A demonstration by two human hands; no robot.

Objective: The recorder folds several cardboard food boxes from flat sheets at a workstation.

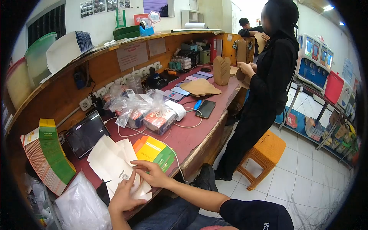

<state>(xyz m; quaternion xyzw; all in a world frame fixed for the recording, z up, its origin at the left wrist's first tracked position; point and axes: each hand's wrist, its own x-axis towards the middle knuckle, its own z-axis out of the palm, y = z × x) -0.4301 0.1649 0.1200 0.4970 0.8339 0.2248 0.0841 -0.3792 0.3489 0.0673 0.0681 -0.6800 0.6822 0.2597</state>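
Several overlapping white paper pieces [110, 164] lie at the table's near edge, and the top one carries a printed code. My left hand [125, 192] grips the near part of this top piece, thumb and fingers around its lower edge. From the right, my right hand [152, 174] pinches the same piece at its right edge, close to the left hand's fingers. Just beyond the right hand is a fanned stack of yellow, green and orange printed cards [153, 152]. A tablet [86, 133] leans behind the papers.
Left stands a long stack of green-and-yellow printed cards [53, 152] above a white plastic bag [82, 204]. Plastic-wrapped packs [159, 118], a white cable, a smartphone [205, 109] and brown paper boxes [221, 70] lie farther along. A person in black [273, 66] stands beside an orange stool [263, 156].
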